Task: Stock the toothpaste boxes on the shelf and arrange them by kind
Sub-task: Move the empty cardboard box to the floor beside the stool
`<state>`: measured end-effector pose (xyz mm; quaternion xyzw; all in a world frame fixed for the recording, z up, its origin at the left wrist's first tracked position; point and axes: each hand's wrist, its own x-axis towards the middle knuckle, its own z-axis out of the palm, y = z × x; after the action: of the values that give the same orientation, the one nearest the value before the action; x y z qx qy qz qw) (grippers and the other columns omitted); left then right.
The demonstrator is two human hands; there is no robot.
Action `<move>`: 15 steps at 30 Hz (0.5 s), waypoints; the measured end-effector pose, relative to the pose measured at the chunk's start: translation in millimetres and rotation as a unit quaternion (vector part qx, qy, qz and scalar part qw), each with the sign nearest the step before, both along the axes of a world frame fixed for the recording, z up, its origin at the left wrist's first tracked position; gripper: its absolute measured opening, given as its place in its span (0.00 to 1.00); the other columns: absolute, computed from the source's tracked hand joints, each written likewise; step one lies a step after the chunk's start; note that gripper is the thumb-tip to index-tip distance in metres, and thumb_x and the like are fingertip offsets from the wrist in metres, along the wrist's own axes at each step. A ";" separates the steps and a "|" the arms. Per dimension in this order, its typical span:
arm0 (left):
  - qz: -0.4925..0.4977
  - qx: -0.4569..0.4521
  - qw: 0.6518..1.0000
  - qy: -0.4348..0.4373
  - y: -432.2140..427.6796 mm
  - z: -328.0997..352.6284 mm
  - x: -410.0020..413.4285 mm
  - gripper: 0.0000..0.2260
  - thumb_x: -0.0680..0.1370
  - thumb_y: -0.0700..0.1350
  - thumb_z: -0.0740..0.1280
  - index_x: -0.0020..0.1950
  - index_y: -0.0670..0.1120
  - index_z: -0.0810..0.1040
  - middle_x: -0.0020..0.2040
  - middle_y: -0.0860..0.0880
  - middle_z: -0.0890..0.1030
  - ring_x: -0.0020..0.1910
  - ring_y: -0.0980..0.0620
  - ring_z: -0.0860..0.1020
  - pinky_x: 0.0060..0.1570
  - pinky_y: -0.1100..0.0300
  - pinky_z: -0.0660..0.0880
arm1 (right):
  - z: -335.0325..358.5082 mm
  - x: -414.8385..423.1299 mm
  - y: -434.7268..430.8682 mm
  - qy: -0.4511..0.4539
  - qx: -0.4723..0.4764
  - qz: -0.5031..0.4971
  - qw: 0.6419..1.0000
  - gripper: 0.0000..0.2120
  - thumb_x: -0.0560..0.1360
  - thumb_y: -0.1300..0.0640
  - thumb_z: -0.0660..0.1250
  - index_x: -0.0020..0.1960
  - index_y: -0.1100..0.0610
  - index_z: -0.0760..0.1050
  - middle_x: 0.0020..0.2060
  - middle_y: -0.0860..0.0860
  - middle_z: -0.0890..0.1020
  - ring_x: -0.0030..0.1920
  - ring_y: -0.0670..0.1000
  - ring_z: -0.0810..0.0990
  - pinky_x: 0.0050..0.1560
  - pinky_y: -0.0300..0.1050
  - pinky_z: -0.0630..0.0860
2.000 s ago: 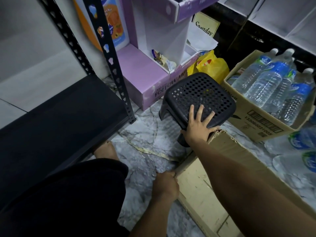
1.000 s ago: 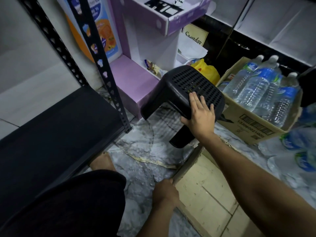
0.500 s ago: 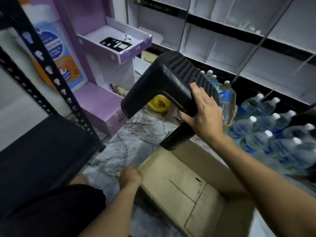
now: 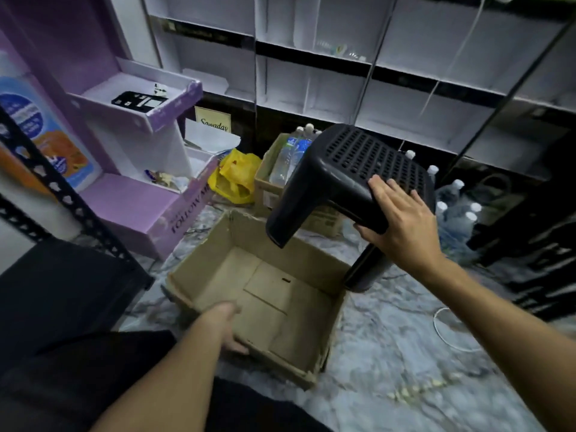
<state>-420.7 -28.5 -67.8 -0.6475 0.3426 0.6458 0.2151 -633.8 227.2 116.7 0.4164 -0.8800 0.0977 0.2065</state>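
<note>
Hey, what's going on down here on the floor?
A person is working low to the floor. Their right hand grips a black perforated plastic stool by its seat edge. The stool is tilted, with one leg hanging over an open brown cardboard box. Their left hand holds the box's near wall. The box is empty, and no toothpaste boxes are in view at this moment.

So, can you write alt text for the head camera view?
A right hand holds a black plastic stool tilted beside an empty cardboard box on the floor, while the left hand grips the box's near edge.
</note>
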 end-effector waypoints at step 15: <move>-0.297 -0.119 0.945 0.064 95.5 30.1 -15.3 0.05 0.81 0.39 0.66 0.56 0.41 0.77 0.63 0.44 0.76 0.62 0.47 0.76 0.61 0.45 0.77 | -81.9 56.0 196.6 -0.071 -0.018 -0.098 0.992 0.37 0.71 0.45 0.72 0.74 0.60 0.67 0.71 0.55 0.72 0.71 0.59 0.71 0.63 0.67 0.72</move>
<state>-436.0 66.9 -37.6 -0.4945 0.6065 0.5475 0.2964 -577.8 423.8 34.9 0.3161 -0.9273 0.1218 0.1591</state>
